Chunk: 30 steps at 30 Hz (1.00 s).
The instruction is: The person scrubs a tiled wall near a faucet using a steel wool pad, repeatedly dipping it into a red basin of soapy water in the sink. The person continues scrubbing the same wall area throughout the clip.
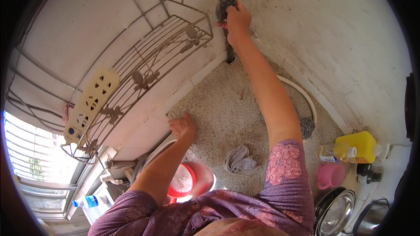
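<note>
High in the corner where two stained white walls meet, my right hand (239, 23) grips a grey steel wool scourer (225, 6). The scourer is at the left wall, close to the corner, just above a dark vertical pipe (230, 52). My left hand (183, 126) rests at the left edge of the speckled stone countertop (216, 105), fingers somewhat apart, with nothing seen in it. A crumpled grey cloth (240, 160) lies on the countertop in front of me. Another dark scourer (306, 127) sits beside a pale hose (310, 100), partly behind my right arm.
A wire rack (147, 68) holding a power strip (92, 105) juts from the left wall. A red plastic dipper (192, 177) is below my left arm. To the right stand a yellow jug (359, 147), a clear bottle (328, 153), a pink mug (330, 176) and metal lids (338, 213).
</note>
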Tool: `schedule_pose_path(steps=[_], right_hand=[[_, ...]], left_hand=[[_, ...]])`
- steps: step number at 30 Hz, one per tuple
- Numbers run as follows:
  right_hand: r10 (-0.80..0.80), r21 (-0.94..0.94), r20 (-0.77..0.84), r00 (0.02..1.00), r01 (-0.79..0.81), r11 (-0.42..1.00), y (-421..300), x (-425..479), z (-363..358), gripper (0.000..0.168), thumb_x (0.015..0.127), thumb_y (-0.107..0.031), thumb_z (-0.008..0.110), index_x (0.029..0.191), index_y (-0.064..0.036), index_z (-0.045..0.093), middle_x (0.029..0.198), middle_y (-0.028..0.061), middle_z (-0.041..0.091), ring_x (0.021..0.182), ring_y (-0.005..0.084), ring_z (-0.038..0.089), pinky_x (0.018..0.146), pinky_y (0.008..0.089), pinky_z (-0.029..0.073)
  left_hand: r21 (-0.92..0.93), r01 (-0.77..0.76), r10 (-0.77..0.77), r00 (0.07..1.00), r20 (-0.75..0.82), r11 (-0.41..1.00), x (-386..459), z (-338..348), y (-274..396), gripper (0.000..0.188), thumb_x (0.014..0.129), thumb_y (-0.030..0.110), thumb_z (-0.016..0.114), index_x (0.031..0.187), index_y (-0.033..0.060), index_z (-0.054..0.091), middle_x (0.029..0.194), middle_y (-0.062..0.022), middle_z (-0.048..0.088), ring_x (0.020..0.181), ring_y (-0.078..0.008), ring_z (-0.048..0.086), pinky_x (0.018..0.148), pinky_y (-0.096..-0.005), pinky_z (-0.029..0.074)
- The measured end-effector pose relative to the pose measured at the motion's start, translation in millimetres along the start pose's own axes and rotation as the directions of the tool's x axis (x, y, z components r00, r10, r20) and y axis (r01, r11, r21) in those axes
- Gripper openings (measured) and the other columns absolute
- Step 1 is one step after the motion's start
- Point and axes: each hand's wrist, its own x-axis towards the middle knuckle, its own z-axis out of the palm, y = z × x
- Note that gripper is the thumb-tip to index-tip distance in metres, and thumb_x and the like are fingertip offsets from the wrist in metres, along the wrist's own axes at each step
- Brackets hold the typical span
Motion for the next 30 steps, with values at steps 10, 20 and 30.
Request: schedule_pose_path(steps=[10,20,30], right_hand=[[-0.445,-0.413,0.160,0.881,0.469,0.781,158,-63,29,0.051,0.075,-0.001,0.047,0.125,0.000,0.033,0.106,0.0269,0.036,0.087,0.0410,0.048,0.075,0.0431,0.044],[-0.568,-0.463,-0.004,0.823,0.501,0.731,75,27,13,0.048,0.078,-0.003,0.043,0.124,0.003,0.032,0.110,0.0273,0.033,0.087,0.0405,0.046,0.077,0.0423,0.041],[-0.437,-0.373,0.335,0.835,0.543,0.752,165,-81,-8,0.052,0.073,-0.001,0.048,0.124,0.002,0.039,0.105,0.0246,0.040,0.088,0.0376,0.050,0.070,0.0406,0.048]], left_hand=[[0.178,0.019,-0.004,0.996,-0.088,0.984,-6,-5,13,0.069,0.081,0.054,0.047,0.107,-0.0091,0.034,0.106,-0.0275,0.048,0.101,-0.0371,0.050,0.084,-0.0425,0.042],[0.205,-0.002,0.008,1.000,-0.029,0.979,-8,-6,19,0.075,0.082,0.054,0.045,0.113,-0.0125,0.031,0.111,-0.0295,0.046,0.103,-0.0387,0.050,0.085,-0.0436,0.041],[0.214,0.009,0.007,0.997,-0.075,0.977,-7,-5,19,0.076,0.081,0.056,0.044,0.112,-0.0123,0.030,0.109,-0.0294,0.046,0.101,-0.0386,0.050,0.084,-0.0443,0.042]])
